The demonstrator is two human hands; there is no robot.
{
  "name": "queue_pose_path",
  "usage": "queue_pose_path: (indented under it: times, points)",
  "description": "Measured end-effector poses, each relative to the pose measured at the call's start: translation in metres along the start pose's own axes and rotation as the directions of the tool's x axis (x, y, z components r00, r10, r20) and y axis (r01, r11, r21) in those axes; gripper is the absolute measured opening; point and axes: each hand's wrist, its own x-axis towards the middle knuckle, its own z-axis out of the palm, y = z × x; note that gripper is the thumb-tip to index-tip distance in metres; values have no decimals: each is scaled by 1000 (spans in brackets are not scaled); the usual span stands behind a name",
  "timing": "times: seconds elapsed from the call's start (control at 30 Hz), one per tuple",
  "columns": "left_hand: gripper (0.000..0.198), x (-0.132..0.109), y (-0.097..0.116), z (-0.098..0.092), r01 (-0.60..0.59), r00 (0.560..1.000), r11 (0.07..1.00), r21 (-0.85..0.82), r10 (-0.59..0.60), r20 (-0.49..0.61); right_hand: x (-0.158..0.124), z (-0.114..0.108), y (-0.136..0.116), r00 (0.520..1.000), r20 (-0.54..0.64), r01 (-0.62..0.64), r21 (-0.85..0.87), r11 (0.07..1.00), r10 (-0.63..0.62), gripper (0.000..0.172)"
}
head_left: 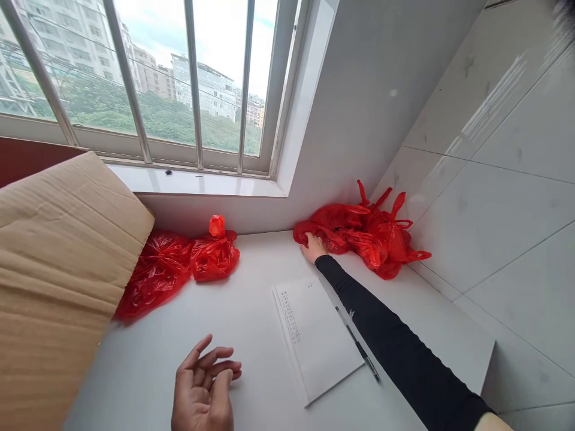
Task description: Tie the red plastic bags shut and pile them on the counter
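My right hand (314, 248), its arm in a long black sleeve (381, 323), reaches to the back of the white table. It closes on the left end of a heap of red plastic bags (341, 224); its fingertips are partly hidden in the film. My left hand (205, 386) hovers over the table near the bottom, holding nothing, with its fingers apart and loosely curled. Between the hands lies a white notebook (318, 341) with a handwritten column along its left side. A black pen (363, 353) rests along the notebook's right edge.
A large cardboard box (63, 251) stands at the left. Beside it sit a loosely filled red bag (157, 272) and a smaller knotted red bag (215, 254). A barred window (193, 84) is above the table's back edge; a tiled wall (516, 239) bounds the right.
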Motion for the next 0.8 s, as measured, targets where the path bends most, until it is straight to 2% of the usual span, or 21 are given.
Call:
queue_pose_path:
  times: [0.07,0.13,0.23,0.3,0.37,0.5,0.53,0.57,0.63,0.67,0.7,0.73,0.8]
  points:
    - [48,-1,4,-1,9,1000,999,-36,-8,12,-1,-2,-2,1000,25,-15,31,999,14,28]
    - [52,-1,7,-2,65,996,984,-163,-55,67,-3,-9,-4,999,37,-29,84,996,26,23]
    - [54,2,11,-3,268,956,876,-401,-189,226,-13,-25,-12,1000,11,-28,205,978,27,19]
    - [52,6,13,-3,400,908,781,-480,-265,325,-30,-37,-24,1000,-11,5,305,952,-2,16]
    - [53,8,13,-3,509,852,696,-506,-325,411,-61,-49,-41,998,-16,64,411,910,-63,13]
    - [55,6,14,0,709,695,551,-441,-436,572,-155,-78,-81,966,55,172,592,788,-252,9]
    - [54,4,14,1,733,668,526,-432,-438,601,-180,-86,-89,933,96,201,661,723,-348,5]
    - [53,2,14,2,733,669,517,-443,-427,608,-202,-94,-96,867,171,236,686,688,-467,5]
    - [47,-2,15,3,689,716,536,-489,-392,578,-236,-105,-105,701,307,277,715,642,-644,15]
    - [44,-4,16,3,655,747,560,-507,-380,545,-246,-106,-106,656,346,257,733,630,-671,19]
    - [41,-5,16,3,623,775,588,-516,-373,510,-251,-104,-105,672,349,206,758,618,-653,20]
    - [40,-5,17,1,599,794,614,-514,-370,483,-252,-98,-103,749,316,134,789,599,-583,16]
    - [43,-7,19,-2,578,807,649,-495,-366,464,-247,-80,-95,944,170,-2,861,509,-283,5]
